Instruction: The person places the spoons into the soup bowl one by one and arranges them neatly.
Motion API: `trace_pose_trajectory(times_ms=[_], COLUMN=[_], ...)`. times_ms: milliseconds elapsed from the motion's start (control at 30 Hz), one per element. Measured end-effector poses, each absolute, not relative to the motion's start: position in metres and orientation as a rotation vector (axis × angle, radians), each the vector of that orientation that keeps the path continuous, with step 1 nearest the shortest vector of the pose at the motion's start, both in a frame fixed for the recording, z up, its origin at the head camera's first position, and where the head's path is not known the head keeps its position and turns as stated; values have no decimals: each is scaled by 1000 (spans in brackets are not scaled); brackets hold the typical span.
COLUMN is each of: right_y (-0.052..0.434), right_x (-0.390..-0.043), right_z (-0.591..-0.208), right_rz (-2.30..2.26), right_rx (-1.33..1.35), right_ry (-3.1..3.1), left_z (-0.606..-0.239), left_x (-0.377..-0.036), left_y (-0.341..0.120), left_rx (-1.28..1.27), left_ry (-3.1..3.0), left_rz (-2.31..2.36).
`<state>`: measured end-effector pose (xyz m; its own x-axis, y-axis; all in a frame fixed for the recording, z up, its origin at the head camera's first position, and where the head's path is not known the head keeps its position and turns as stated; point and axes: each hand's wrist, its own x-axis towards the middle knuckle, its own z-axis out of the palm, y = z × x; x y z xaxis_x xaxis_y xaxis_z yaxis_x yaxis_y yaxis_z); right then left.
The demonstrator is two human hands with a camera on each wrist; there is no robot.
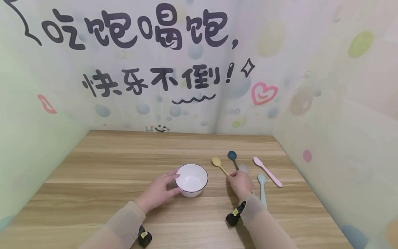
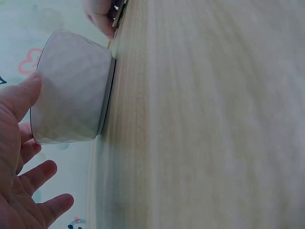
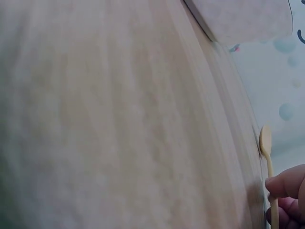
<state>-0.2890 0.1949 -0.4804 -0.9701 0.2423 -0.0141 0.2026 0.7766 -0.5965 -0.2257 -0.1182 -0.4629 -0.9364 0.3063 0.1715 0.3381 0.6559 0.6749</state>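
Your left hand point(image 1: 158, 191) is spread against the near-left wall of the round white ceramic bowl with a thin dark rim point(image 1: 191, 180). Thumb and fingers touch the wall without curling round it, which looks like bracing so the bowl stays put on the pale wood-grain bench point(image 1: 124, 166).

Your right hand point(image 1: 240, 183) has its fingertips pinched on the handle end of the mustard-yellow plastic spoon point(image 1: 219, 165). The spoon lies flat just right of the bowl, with its scoop pointing away from you.

Dark blue spoon point(image 1: 232, 157), pink spoon point(image 1: 267, 171) and pale blue spoon point(image 1: 262, 188) lie fanned out beside that hand, none touching the bowl. Bowl interior looks empty. A translucent spoon may sit behind your knuckles; I can't tell.
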Motion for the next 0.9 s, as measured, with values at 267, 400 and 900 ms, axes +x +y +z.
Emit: trace_pose_trajectory(times_ms=[267, 400, 900], right_y=[197, 199, 202], right_x=[-289, -288, -284], right_z=[-484, -484, -462], right_rz=[1027, 1055, 1209], right_rx=[-354, -335, -255], right_ry=[-2855, -2846, -2816], left_z=[-463, -463, -462], left_x=[-226, -226, -226], left_y=[-118, -118, -119], left_rx=[-559, -557, -534], left_ry=[-2799, -2799, -2810], left_rz=[-1169, -1170, -1215])
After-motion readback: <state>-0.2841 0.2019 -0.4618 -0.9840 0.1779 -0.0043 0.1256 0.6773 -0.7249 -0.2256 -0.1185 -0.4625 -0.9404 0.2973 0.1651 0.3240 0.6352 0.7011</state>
